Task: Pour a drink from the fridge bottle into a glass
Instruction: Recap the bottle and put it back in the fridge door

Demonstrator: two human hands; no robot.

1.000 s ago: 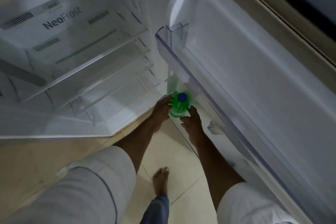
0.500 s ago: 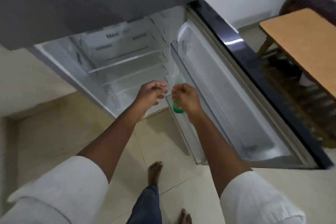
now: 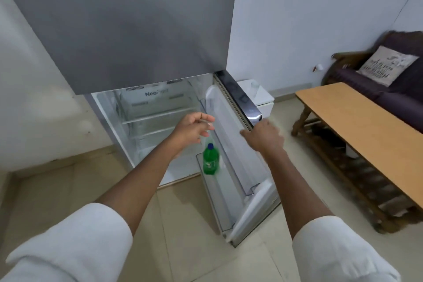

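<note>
A green bottle (image 3: pixel 211 161) with a blue cap stands upright in the lower shelf of the open fridge door (image 3: pixel 231 144). My left hand (image 3: pixel 194 127) hovers just above and left of the cap with its fingers loosely curled and apart, holding nothing. At the door's top outer corner, my right hand (image 3: pixel 263 137) lies over the edge with the fingers wrapped onto the inner side. The fridge compartment (image 3: pixel 151 119) is lit and its glass shelves show nothing on them. No drinking glass is clearly visible.
A wooden table (image 3: pixel 357 126) with a slatted lower shelf stands to the right, with a dark sofa and cushion (image 3: pixel 386 65) behind it. A low white box (image 3: pixel 263 98) sits behind the door. The grey upper fridge door (image 3: pixel 128 25) is closed. The floor is tiled.
Both hands were at the bottle a second ago. They have let go; the bottle stays in the door shelf. My right hand moved to the door's edge and the view pulled back.
</note>
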